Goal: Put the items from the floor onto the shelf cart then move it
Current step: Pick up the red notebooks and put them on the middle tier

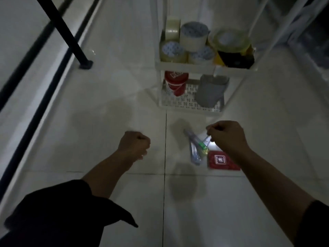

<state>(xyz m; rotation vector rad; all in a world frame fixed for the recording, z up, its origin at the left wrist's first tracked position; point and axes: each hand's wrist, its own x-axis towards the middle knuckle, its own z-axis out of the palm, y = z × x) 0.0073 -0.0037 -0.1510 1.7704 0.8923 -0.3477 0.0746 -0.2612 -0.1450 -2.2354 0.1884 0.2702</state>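
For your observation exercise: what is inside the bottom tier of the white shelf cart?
The bottom tier holds a red cylindrical container on the left and a grey jug-like container on the right. The upper tier covers their tops and anything farther back.

Single head-worn wide-angle view, looking forward and steeply down over both forearms at the tiled floor [124, 97]; the shelf cart [204, 66] stands just ahead (straight lines bow toward the frame edges).
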